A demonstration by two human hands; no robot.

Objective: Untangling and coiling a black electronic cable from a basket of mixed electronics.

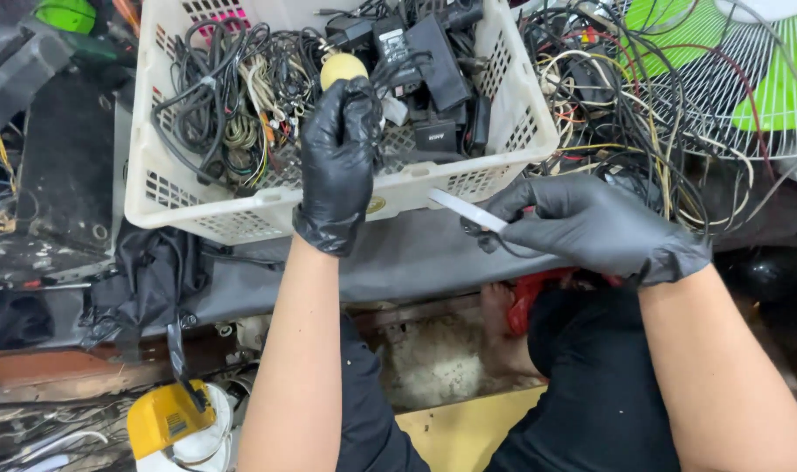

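Note:
My left hand (337, 162), in a black glove, reaches up over the front rim of a white plastic basket (241, 210) and grips a small rounded yellowish object (342, 68) above the cables inside. My right hand (591, 223), also in a black glove, holds a flat white strip-like tool (468, 210) that points left toward the basket's front wall, with a thin black wire looped under the fingers. The basket is full of tangled black cables (215, 96) and black power adapters (433, 61).
A second tangle of loose wires (608, 96) lies right of the basket, over a white and green fan grille (748, 79). A black bag (145, 280) sits below the basket on the left. A yellow and white device (167, 419) lies at the bottom left.

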